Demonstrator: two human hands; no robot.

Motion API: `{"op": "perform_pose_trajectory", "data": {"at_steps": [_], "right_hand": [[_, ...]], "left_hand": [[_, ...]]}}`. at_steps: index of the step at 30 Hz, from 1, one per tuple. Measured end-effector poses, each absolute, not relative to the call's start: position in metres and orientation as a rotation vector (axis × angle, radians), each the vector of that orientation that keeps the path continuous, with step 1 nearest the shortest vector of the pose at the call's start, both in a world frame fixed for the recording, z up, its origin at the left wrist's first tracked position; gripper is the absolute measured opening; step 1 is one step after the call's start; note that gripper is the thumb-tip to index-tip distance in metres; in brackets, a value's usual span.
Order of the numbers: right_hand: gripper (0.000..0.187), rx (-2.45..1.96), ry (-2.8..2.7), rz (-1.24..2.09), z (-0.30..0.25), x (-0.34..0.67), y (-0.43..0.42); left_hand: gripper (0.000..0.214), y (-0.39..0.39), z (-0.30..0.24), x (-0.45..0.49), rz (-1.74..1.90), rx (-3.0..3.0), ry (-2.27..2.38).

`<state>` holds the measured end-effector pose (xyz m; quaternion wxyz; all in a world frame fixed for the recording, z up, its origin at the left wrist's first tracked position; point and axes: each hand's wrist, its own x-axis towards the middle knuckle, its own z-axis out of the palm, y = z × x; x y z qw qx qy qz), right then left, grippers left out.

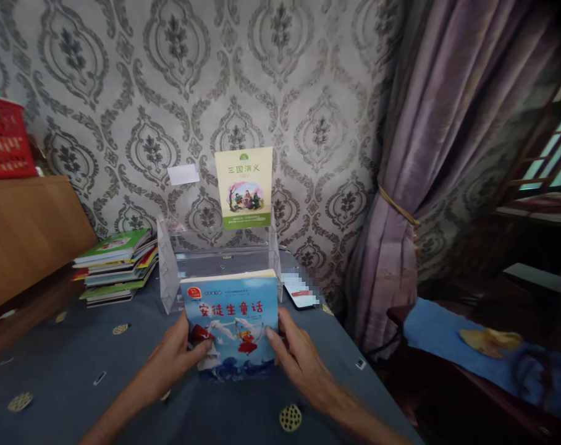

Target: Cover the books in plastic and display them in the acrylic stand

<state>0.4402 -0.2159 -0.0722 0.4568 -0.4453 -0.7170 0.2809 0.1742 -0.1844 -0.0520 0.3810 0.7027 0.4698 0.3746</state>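
A blue picture-covered book (236, 327) with red Chinese lettering is held upright between both hands, its cover facing me. My left hand (181, 352) grips the left edge, thumb on the front. On the right edge, my right hand (296, 346) does the same, thumb against the cover; the fingers behind are partly hidden. Just beyond it stands a clear plastic rack (169, 262), its lower front partly covered by the blue book. A yellow-green book (244, 191) stands upright in the rack's upper right part.
A stack of books (116, 262) lies left of the rack on the dark patterned tablecloth (76, 364). Right of the rack is a phone (299, 290), partly blurred. A red basket (7, 139) sits on a wooden cabinet (30, 216). A purple curtain (392, 247) hangs at the right.
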Motion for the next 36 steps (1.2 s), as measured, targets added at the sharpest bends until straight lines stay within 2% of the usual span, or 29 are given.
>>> {"op": "perform_pose_trajectory", "data": {"at_steps": [3, 7, 10, 23, 32, 36], "right_hand": [[0.032, -1.105, -1.739, 0.716, -0.075, 0.441, -0.212], [0.035, -1.100, -1.719, 0.740, -0.076, 0.443, -0.204], [0.037, -1.089, -1.729, 0.759, -0.073, 0.445, -0.197], [0.026, -1.082, -1.803, 0.527, -0.032, 0.455, -0.153], [0.026, -1.160, -1.805, 0.645, -0.072, 0.459, -0.155], [0.024, -1.139, -1.810, 0.667, -0.073, 0.461, -0.153]], "left_hand": [[0.044, -0.183, -0.049, 0.176, 0.935, 1.777, 1.168], [0.065, -0.180, -0.047, 0.178, 0.779, 1.704, 1.156], [0.070, -0.176, -0.043, 0.179, 0.721, 1.719, 1.152], [0.050, -0.139, 0.003, 0.197, 0.968, 2.104, 1.273], [0.057, -0.130, -0.046, 0.198, 0.873, 2.012, 1.225], [0.058, -0.130, -0.047, 0.199, 0.903, 2.024, 1.217]]}}
